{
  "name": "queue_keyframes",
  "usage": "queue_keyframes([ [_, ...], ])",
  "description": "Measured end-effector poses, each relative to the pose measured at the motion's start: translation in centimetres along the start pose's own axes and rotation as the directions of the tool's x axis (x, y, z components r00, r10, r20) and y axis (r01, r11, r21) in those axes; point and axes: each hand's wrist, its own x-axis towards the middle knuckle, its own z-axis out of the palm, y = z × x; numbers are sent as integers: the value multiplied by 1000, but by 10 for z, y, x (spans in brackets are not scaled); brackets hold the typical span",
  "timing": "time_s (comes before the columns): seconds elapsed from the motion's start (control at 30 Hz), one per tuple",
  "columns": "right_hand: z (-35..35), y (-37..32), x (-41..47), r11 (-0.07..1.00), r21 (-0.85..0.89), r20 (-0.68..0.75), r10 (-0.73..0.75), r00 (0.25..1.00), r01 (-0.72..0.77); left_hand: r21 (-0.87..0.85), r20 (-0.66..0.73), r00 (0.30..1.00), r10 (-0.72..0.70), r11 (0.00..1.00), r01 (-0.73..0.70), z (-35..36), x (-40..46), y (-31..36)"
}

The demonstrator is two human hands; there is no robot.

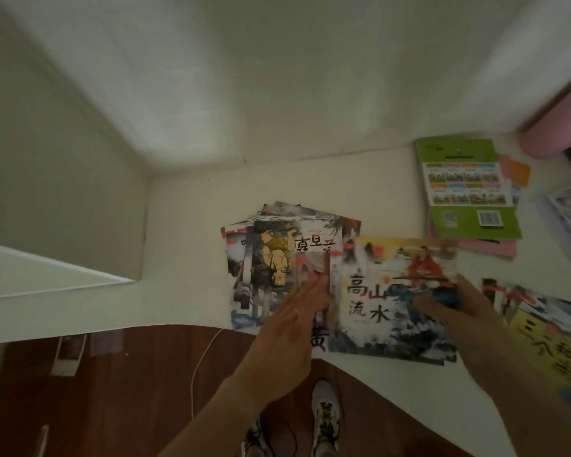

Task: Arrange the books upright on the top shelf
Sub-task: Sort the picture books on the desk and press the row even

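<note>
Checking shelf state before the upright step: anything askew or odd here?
Yes. No book stands upright; all lie flat. The fanned pile under the left hand is splayed at mixed angles. The right hand pinches the landscape-cover book, overhanging the shelf front edge. The green book sits skewed on pink ones.

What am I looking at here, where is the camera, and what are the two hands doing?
There is no machine: a person wears a wide-angle camera on the head, looking down at their own hands. On the white shelf surface lie thin picture books flat, none upright yet. The right hand grips the painted book with black characters and a red-robed figure, thumb on its cover. The left hand lies with straight fingers on the fanned pile of illustrated books. Further back sits a green-covered book on pink ones. Brown floor and shoes show below.
</note>
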Motion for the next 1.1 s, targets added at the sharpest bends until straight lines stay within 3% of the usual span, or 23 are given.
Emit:
queue_keyframes([
  [0.1, 15, -1, 2, 995, -100, 74, -2, 997, 9, 71, -81, 997, -8, 997, 13, 9, 6, 11],
  [0.23, 6, 1, 5, 991, -65, -14, 118, 993, -119, 183, -269, 945, -189, 953, 243, 4, -10, 4],
  [0.37, -20, -6, -8, 990, 66, -86, 133, 987, -128, 398, -138, 973, -186, 889, 226, -6, -26, -7],
  [0.47, -43, -16, -21, 977, 189, -105, 120, 987, -99, 430, -95, 978, -187, 878, 210, -5, -21, 5],
  [0.57, -68, -21, -27, 990, 141, 29, -2, 1000, -2, 410, -98, 975, -198, 885, 221, 0, -2, 23],
  [0.73, -84, -27, -16, 993, 74, 75, -102, 992, 97, 420, -52, 998, -44, 905, 62, 8, 17, 30],
  [0.8, -74, -37, -13, 986, 15, 162, -165, 973, 164, 408, 81, 993, 91, 905, -117, 5, 15, 22],
  [0.9, -57, -44, -5, 940, -153, 268, -257, 928, 305, 369, 188, 919, 347, 842, -394, 7, 10, 6],
  [1.0, -40, -44, 10, 879, -320, 412, -207, 887, 354, 336, 56, 868, 494, 809, -482, 5, 8, 9],
  [1.1, -29, -36, 26, 839, -434, 439, -121, 890, 328, 377, -89, 832, 548, 791, -481, 10, 3, 20],
])
